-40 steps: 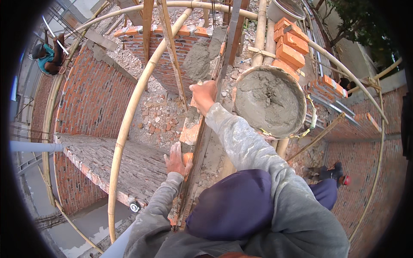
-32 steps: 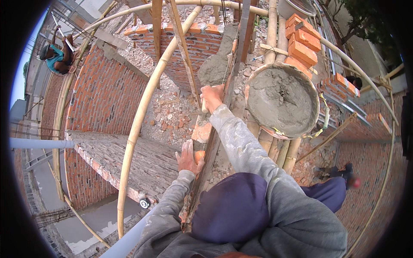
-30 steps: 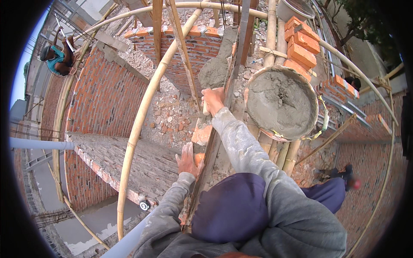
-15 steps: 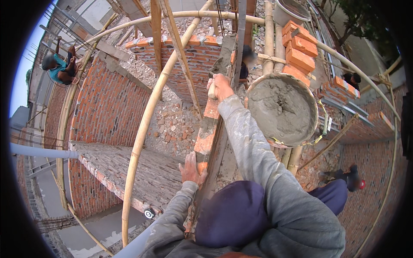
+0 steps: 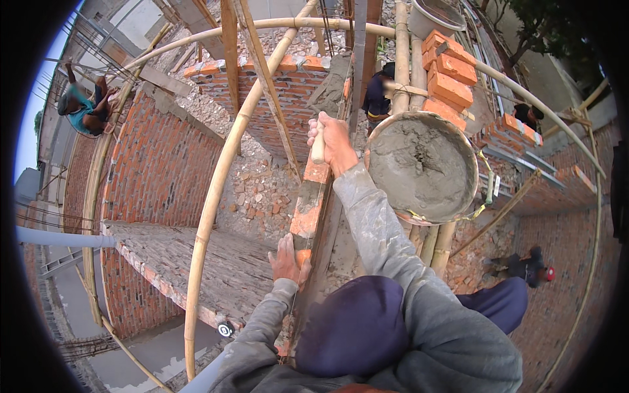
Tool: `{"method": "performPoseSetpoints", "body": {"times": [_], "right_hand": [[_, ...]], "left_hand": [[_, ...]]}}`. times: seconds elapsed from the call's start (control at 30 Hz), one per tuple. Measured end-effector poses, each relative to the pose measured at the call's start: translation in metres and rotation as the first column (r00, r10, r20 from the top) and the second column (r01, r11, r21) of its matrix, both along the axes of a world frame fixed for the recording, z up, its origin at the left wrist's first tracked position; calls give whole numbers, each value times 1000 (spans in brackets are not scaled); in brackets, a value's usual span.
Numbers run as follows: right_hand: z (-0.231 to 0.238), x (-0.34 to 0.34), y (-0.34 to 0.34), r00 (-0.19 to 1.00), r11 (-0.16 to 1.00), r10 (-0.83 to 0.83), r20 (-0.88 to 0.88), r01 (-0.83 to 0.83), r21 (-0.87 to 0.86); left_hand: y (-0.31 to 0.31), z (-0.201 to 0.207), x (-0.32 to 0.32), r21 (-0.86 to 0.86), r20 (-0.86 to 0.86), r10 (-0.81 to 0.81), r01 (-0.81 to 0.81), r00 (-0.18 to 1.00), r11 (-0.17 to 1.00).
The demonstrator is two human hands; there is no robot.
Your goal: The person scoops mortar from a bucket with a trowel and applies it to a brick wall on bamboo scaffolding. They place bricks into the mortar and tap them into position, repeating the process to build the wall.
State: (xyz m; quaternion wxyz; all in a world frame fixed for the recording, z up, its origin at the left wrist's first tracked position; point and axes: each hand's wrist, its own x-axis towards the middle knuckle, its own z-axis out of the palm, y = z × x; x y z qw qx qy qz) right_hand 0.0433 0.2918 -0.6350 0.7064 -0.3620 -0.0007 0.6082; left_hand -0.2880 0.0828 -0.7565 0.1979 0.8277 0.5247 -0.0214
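A trowel is in my right hand (image 5: 335,145). Its pale wooden handle (image 5: 318,149) sticks out toward me, and its blade cannot be told apart from the grey mortar (image 5: 331,92) ahead of the hand. Below that hand runs the narrow top of a brick wall (image 5: 308,216), with orange bricks and patches of mortar. My left hand (image 5: 285,262) rests nearer to me at the wall's edge, fingers extended, beside an orange brick (image 5: 303,257). A thin string (image 5: 322,196) runs along the wall top.
A round tub of wet mortar (image 5: 422,167) stands right of my right arm, with stacked orange bricks (image 5: 452,75) behind it. A bamboo pole (image 5: 219,173) curves past on the left. Other people (image 5: 377,95) are around, one seated far left (image 5: 88,108). Rubble (image 5: 255,187) lies below.
My right hand has turned slightly, and the trowel handle now points more toward me. My left hand stays by the brick. A person beyond the wall shows more fully.
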Motion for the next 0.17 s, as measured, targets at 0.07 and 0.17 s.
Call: {"method": "performPoseSetpoints", "body": {"times": [0.07, 0.17], "right_hand": [[29, 2, -25, 998, 994, -22, 57, 16, 111], [77, 8, -46, 977, 988, 59, 205, -87, 130]], "left_hand": [[-5, 1, -1, -8, -12, -7, 7, 1000, 1000], [-2, -1, -2, -29, -19, 7, -7, 1000, 1000]]}}
